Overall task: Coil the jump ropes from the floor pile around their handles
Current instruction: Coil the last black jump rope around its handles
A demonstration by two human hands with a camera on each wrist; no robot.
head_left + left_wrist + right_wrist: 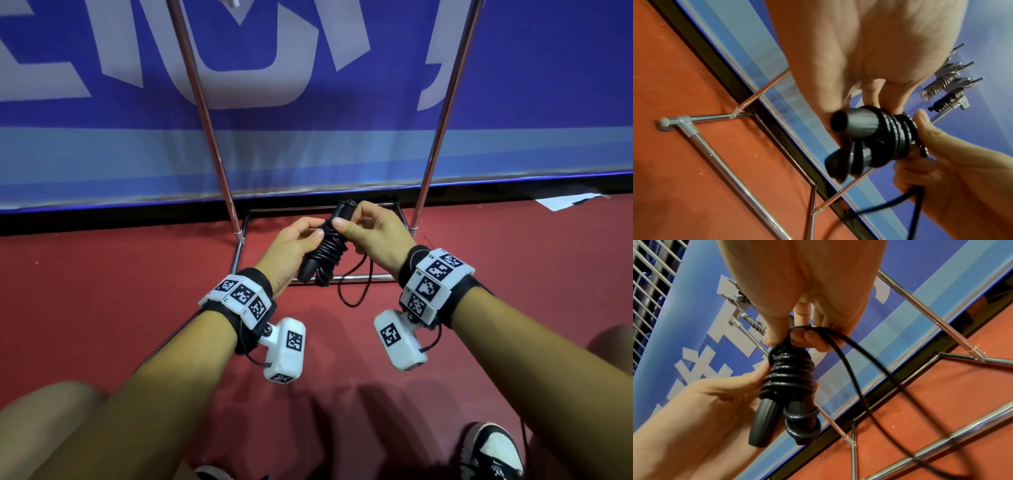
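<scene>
A black jump rope (325, 251) is held in front of me above the red floor, its two handles side by side with several turns of cord wound round them. My left hand (313, 240) grips the handles (855, 125) low down, thumb on the coil (789, 374). My right hand (346, 219) pinches the cord at the upper end of the bundle, fingers curled round it (799, 332). A loose loop of cord (356, 291) hangs below the right hand and sweeps towards the floor (859, 369).
A chrome rack stands just ahead: base bar (342, 278) and two slanted uprights (205, 102) (442, 120). Behind it is a blue banner (342, 154). Wound ropes hang from clips on the rack (941, 87). White paper (568, 202) lies far right; my shoe (489, 452) is near.
</scene>
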